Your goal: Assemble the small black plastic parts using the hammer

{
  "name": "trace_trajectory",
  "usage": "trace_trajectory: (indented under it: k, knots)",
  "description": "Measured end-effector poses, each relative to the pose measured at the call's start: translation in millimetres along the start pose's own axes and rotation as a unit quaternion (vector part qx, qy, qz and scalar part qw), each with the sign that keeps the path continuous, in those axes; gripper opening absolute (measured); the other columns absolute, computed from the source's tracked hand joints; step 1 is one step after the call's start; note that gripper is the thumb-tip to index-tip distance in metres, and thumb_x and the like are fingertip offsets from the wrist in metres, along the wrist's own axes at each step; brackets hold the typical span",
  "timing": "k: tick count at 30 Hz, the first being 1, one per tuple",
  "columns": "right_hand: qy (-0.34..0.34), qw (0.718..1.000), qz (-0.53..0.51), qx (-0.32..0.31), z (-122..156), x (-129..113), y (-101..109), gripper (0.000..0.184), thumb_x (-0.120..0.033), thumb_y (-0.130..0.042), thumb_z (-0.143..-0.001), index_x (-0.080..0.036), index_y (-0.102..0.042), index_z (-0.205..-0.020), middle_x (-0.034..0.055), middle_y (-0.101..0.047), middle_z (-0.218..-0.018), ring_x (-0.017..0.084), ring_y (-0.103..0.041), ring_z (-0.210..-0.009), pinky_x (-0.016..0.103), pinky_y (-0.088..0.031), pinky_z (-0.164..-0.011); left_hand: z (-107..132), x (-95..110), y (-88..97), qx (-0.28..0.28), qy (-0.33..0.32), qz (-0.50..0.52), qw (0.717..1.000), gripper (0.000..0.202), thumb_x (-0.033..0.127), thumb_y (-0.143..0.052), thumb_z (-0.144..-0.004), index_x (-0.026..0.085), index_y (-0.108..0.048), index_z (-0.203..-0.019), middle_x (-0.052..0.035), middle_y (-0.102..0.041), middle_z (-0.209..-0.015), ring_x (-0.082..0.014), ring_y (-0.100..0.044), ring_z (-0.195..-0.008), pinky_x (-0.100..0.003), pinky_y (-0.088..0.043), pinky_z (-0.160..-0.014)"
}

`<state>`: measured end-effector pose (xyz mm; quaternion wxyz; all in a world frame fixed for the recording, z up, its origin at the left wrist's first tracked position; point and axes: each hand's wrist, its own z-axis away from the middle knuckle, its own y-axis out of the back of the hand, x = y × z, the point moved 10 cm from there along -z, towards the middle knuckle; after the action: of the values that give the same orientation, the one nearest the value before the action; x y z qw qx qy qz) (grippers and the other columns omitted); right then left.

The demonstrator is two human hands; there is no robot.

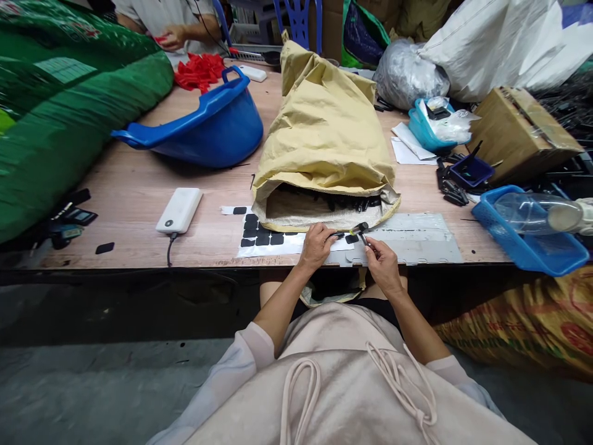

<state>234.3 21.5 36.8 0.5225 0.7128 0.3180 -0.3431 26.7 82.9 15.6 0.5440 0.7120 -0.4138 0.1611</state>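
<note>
Left hand [316,246]: fingers pinched on a small black part [340,235] at the desk [134,191] edge.
Right hand [382,264]: fingers closed on a thin tool [362,233], probably.
Pad sheet [266,242]: several black pads left.
Sack [324,142]: many parts remaining.

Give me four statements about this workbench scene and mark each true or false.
1. Both hands, left hand and right hand, work on a small black part at the table edge. True.
2. The paper sack stands upright and sealed. False: it lies on its side, mouth open toward the person.
3. The power bank lies left of the sack. True.
4. The blue basin holds red pieces. False: the red pieces lie behind it on the table.
</note>
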Motion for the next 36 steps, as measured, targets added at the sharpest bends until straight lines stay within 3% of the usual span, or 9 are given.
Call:
trace_trajectory:
  k: [9,17,28,33,36]
  knots:
    - [0.014,1.000,0.013,-0.010,-2.1,-8.4,-3.2,0.033,-0.032,-0.056,-0.094,-0.020,-0.077,-0.116,0.0063,-0.073,-0.094,0.018,-0.064,-0.078,0.034,-0.056,-0.076,-0.1,2.2,2.4,0.008,0.008,0.002,1.000,0.016,0.022,-0.063,-0.099,0.023,-0.079,-0.102,-0.0061,-0.063,-0.094,-0.0231,-0.056,-0.095,-0.039,-0.050,-0.091]
    - [0.028,0.999,0.017,-0.016,0.2,-17.8,-6.1,0.032,-0.031,-0.056,-0.095,-0.021,-0.076,-0.118,0.0056,-0.072,-0.094,0.018,-0.063,-0.079,0.034,-0.056,-0.077,-0.3,2.4,2.0,-0.002,0.019,0.002,1.000,0.018,0.023,-0.082,-0.085,0.023,-0.077,-0.102,-0.0053,-0.065,-0.096,-0.0252,-0.057,-0.098,-0.041,-0.051,-0.093]
    - [0.113,0.992,0.051,-0.023,6.3,-52.3,-20.7,0.034,-0.029,-0.052,-0.101,-0.023,-0.073,-0.128,0.0076,-0.071,-0.097,0.022,-0.067,-0.091,0.036,-0.056,-0.087,-3.8,-2.7,-1.8,-0.020,0.045,0.020,0.999,0.012,0.025,-0.083,-0.086,0.024,-0.077,-0.096,-0.0042,-0.066,-0.093,-0.0246,-0.057,-0.096,-0.040,-0.050,-0.090]
    - [0.121,0.987,0.094,-0.050,12.0,-52.7,-38.7,0.034,-0.025,-0.051,-0.100,-0.026,-0.073,-0.127,0.0079,-0.072,-0.100,0.022,-0.068,-0.093,0.036,-0.056,-0.086,-3.6,-4.1,-0.8,-0.024,0.052,0.022,0.998,0.009,0.025,-0.084,-0.084,0.024,-0.075,-0.088,-0.0036,-0.064,-0.088,-0.0245,-0.055,-0.094,-0.039,-0.050,-0.087]
    - [0.111,0.987,0.101,-0.057,10.5,-50.3,-38.2,0.034,-0.025,-0.052,-0.099,-0.026,-0.074,-0.125,0.0074,-0.072,-0.098,0.022,-0.067,-0.090,0.035,-0.056,-0.084,-3.5,-5.7,0.2,-0.018,0.048,0.029,0.998,0.009,0.025,-0.084,-0.084,0.024,-0.075,-0.086,-0.0034,-0.063,-0.088,-0.0246,-0.055,-0.093,-0.038,-0.049,-0.087]
